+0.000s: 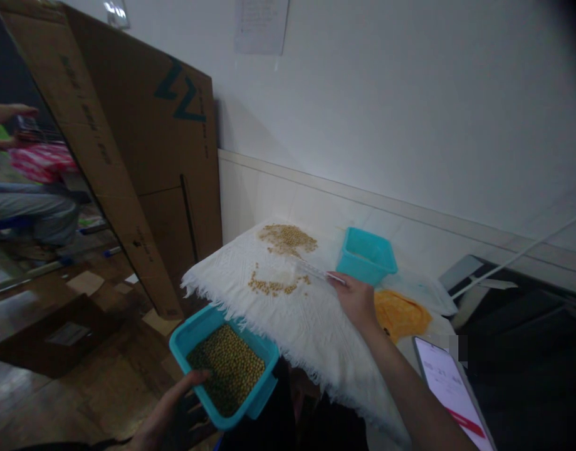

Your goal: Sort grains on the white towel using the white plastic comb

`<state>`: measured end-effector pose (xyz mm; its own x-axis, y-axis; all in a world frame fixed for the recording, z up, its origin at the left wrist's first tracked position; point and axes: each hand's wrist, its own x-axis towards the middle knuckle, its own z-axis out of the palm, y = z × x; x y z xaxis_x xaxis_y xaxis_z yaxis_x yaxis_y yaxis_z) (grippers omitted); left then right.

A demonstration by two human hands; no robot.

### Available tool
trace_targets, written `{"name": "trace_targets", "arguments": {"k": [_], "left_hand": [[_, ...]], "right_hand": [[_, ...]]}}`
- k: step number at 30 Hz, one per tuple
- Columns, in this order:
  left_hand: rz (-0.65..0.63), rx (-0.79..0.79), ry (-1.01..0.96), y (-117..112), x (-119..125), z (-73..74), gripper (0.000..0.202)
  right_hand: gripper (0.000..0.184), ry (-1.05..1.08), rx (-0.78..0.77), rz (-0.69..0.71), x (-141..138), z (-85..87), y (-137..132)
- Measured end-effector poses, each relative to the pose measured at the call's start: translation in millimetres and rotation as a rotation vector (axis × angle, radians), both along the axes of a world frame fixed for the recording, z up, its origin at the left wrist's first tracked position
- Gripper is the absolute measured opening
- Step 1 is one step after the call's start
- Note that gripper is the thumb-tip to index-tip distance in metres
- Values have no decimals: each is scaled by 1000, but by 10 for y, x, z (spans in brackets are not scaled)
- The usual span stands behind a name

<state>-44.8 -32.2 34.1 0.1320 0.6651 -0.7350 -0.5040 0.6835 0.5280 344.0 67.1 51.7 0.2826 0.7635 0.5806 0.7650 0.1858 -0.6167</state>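
My left hand [177,401] grips the rim of a teal plastic container [177,341], thumb over the edge, just below the table's fringed front. Inside lie yellow soybeans [235,354] and smaller green beans [198,357]. My right hand [356,300] pinches a thin, clear, ruler-like strip [316,270], which reaches left just above the white cloth [235,269]. Near the strip's far end is a pile of beans [290,238] mixed with smaller, pale brown bits. A loose curved row of soybeans [271,288] lies closer to me.
A second teal container [367,250] stands behind my right hand, beside a yellow cloth [403,313] and a clear lid [429,291]. A phone [450,388] lies at the right. Tall cardboard [151,138] stands on the left; beyond it another person's hands [10,119] show.
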Motion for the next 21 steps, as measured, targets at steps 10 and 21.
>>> {"name": "trace_targets", "arguments": {"k": [10, 21], "left_hand": [[-17, -9, 58, 96, 121, -24, 53], [-42, 22, -31, -1, 49, -55, 57]], "right_hand": [[24, -49, -70, 14, -187, -65, -280], [24, -141, 25, -33, -253, 0, -663]]}}
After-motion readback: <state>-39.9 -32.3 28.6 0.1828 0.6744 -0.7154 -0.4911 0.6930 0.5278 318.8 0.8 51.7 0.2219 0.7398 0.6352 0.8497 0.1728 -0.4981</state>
